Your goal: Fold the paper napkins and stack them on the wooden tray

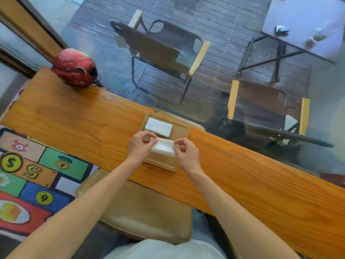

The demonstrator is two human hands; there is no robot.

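At frame centre, the left hand (139,144) and right hand (185,153) pinch opposite ends of a white napkin (162,147) over the wooden tray (182,130); just beyond lies a folded napkin (158,127); upper left, a red helmet (74,67).

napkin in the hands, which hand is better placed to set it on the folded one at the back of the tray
Left, narrowly. The left hand pinches the napkin at the end nearest the folded napkin; the right hand holds the far end.

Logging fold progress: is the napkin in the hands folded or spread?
Folded. The held napkin is a compact rectangle pinched between left hand and right hand, above the wooden tray.
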